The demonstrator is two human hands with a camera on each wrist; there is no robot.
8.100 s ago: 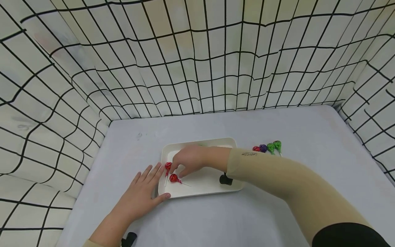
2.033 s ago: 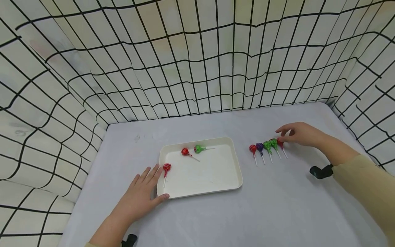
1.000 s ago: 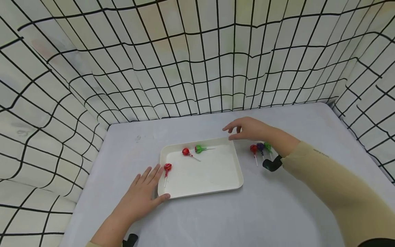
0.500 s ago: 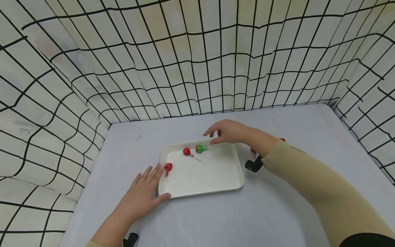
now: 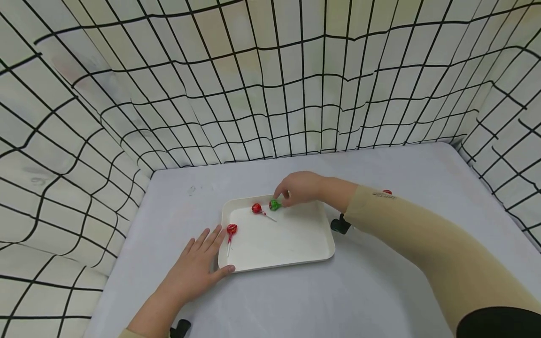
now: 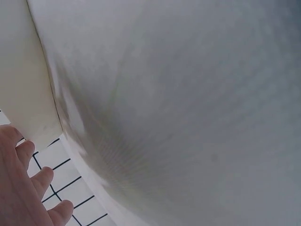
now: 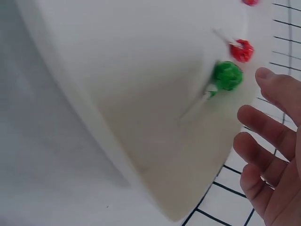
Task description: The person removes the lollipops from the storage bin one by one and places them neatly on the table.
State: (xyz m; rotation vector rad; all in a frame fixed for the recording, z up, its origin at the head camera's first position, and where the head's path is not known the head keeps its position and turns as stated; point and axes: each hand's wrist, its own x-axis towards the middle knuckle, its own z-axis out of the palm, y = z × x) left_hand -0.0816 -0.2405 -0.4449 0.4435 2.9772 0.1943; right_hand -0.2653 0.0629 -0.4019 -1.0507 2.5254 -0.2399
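My left hand rests with spread fingers on the left edge of the white tray. My right hand hovers low over the tray's back edge, fingertips beside a green-wrapped lollipop. In the right wrist view, that green lollipop lies in the tray with a small gap between it and the loosely bent fingers. A red lollipop lies just left of it. Another red lollipop lies by the tray's left wall, near my left fingertips.
Beyond my right sleeve, the top of a red lollipop peeks out; the sleeve hides the rest of that row. White cloth covers the table. Gridded white walls rise behind and at the sides.
A red lollipop from the tray has joined the row on the right. Since then my right hand has swung left from that row and lowered to the green lollipop. My left hand stays put.
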